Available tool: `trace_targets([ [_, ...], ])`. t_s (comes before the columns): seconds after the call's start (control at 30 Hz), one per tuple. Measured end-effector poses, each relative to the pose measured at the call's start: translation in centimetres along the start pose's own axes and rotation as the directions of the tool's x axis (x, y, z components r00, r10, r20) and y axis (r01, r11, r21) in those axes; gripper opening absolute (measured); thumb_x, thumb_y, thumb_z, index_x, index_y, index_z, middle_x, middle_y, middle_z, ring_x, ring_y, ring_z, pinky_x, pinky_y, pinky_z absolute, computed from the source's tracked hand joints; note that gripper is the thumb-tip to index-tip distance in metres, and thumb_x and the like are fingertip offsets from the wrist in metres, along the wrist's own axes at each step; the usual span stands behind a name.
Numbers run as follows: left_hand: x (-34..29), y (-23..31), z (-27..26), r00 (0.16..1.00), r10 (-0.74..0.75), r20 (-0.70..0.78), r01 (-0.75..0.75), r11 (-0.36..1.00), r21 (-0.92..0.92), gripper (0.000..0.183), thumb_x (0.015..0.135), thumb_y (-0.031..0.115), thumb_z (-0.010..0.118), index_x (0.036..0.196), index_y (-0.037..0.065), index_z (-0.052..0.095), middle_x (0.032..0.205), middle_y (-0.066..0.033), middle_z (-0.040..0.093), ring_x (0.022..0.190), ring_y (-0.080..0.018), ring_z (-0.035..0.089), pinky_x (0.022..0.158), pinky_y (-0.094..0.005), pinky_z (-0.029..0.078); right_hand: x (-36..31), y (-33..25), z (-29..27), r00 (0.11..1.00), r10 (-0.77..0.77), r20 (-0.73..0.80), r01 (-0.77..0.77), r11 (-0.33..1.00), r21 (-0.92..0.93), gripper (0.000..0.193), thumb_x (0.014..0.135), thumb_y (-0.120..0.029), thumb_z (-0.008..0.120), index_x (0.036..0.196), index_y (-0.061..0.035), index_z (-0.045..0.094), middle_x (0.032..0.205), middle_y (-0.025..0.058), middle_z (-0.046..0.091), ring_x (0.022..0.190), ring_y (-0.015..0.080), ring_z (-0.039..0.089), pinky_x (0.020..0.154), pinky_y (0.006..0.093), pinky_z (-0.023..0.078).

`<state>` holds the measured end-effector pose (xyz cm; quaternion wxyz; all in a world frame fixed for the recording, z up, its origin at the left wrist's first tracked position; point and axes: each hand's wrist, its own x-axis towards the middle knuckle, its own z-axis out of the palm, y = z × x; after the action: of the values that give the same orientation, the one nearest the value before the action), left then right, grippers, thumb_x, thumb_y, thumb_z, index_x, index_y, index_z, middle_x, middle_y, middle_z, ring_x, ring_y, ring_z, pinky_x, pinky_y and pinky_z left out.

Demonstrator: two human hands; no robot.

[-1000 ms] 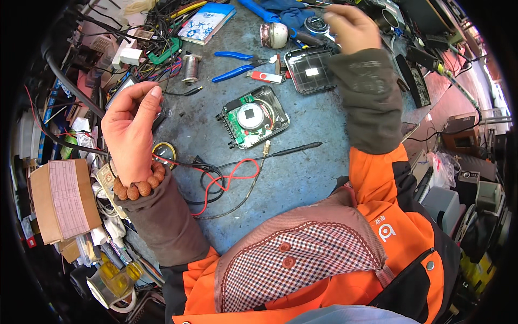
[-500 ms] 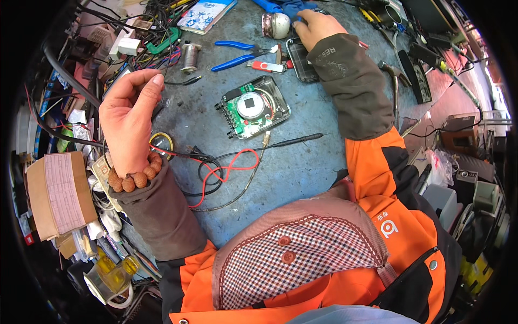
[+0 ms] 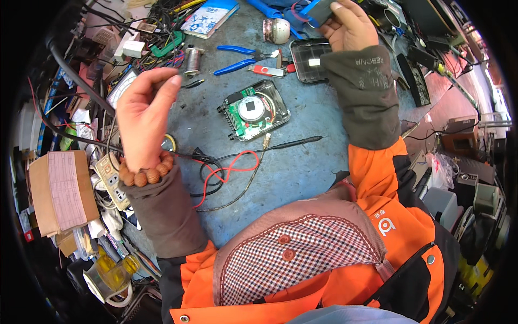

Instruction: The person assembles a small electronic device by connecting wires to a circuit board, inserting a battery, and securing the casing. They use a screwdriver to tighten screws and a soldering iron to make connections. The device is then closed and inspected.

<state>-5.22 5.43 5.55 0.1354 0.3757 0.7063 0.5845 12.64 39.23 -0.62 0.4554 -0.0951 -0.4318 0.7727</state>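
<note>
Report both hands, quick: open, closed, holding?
Left hand: fingers curled, thumb near index; whether holding anything small, cannot tell.
Right hand: closed on a flat blue-and-dark object.

Surface (image 3: 302, 183): blue, matt, scuffed and stained.
Case (image 3: 281, 101): smooth see-through plastic, glossy at the rim.
Circuit board (image 3: 235, 114): green, lightly shiny.
Lid (image 3: 308, 58): dark clear plastic, glossy.
Flat dark piece (image 3: 320, 14): looks smooth; material hard to tell.
Pliers (image 3: 233, 67): smooth blue plastic on the handles, metal at the head.
Spool (image 3: 192, 61): wound with shiny silvery metal wire.
Notebook (image 3: 209, 20): paper, with a smooth printed cover.
Bracelet (image 3: 152, 174): rough, wood-like brown beads.
Apron (image 3: 302, 259): matt checked cloth.
Cardboard box (image 3: 82, 183): dull brown.
Snap button (image 3: 430, 260): shiny metal.
Bag (image 3: 441, 171): thin, crinkled clear plastic.
</note>
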Motion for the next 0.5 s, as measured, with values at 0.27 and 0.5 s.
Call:
trace_targets([
  [0.27,-0.9,-0.1,4.5,0.974,-0.104,0.199,0.137,0.978,-0.16,0.041,0.095,0.009,0.082,0.131,-0.003,0.069,0.111,-0.0053,0.074,0.09,-0.0085,0.066,0.079,-0.0237,0.054,-7.0,1.0,6.9,0.833,0.35,0.428,-0.315,0.937,-0.153,0.044,0.101,-0.002,0.065,0.144,0.0036,0.058,0.123,0.0168,0.072,0.11,0.0283,0.074,0.089,0.0417,0.065],
  [0.5,-0.9,-1.4,5.3,0.961,-0.077,0.267,0.143,0.96,-0.24,0.021,0.096,0.004,0.078,0.116,-0.002,0.076,0.098,-0.0038,0.077,0.085,-0.0065,0.067,0.075,-0.0231,0.053,-7.2,2.9,6.5,0.771,0.418,0.481,-0.302,0.904,-0.302,0.047,0.096,0.002,0.065,0.143,0.0034,0.06,0.123,0.0155,0.074,0.11,0.0209,0.073,0.098,0.0356,0.06],
])
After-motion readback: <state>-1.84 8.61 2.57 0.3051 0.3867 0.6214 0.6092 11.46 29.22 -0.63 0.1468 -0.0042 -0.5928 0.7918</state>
